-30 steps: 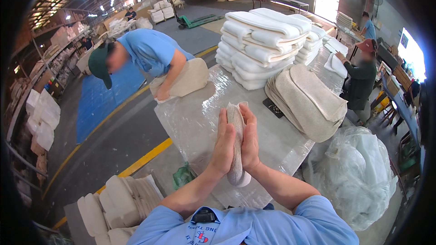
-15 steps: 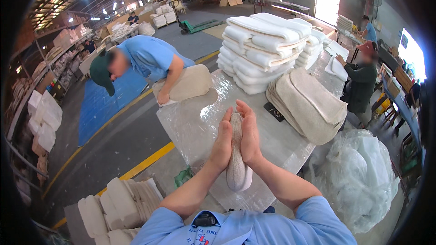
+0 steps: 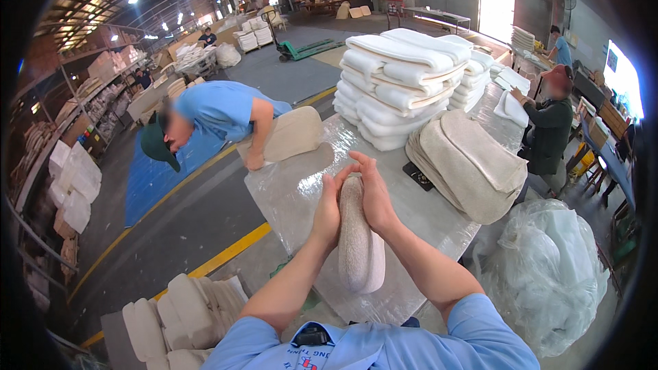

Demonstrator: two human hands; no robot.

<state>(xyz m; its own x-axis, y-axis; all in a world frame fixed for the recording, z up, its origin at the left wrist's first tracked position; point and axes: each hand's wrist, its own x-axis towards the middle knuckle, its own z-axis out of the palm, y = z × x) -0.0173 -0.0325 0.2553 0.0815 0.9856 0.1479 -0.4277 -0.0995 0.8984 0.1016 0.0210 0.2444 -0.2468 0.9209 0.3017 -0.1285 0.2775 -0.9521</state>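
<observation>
While plastic film shines over the tabletop [image 3: 288, 199] in this big warehouse, I press my left hand [image 3: 327, 211] and right hand [image 3: 375, 195] flat together around a beige felt pad [image 3: 358, 247]. It stands on edge near the tabletop's near edge, thick, rounded and fuzzy.

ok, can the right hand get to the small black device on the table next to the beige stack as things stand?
Probably yes. The black device lies uncovered on the table, just beyond the right hand. But both hands press the rolled beige pad, so the right one isn't free.
</observation>
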